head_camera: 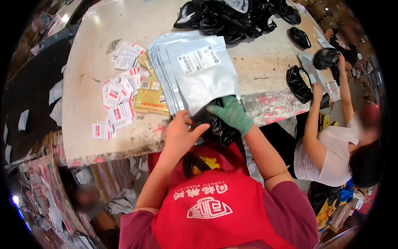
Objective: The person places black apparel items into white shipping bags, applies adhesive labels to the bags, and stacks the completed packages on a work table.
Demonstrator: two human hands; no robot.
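A grey plastic mailer [202, 85] with a printed label lies on top of a stack of similar mailers [161, 68] at the table edge. Its mouth faces me. My right hand [233, 114], in a green knit glove, grips a black plastic-wrapped bundle [222, 132] at that mouth, with the fingertips hidden under the mailer's edge. Bare, my left hand [182, 133] is at the left corner of the mouth, thumb spread towards the bundle; its grip on the mailer's edge is unclear.
Loose printed labels [119, 115] and yellow packets [150, 98] lie left of the stack. Black plastic-wrapped bundles [230, 20] are heaped at the far side. To the right, a co-worker [326, 152] handles black bundles at the table [261, 68]. A dark conveyor belt [34, 90] runs along the left.
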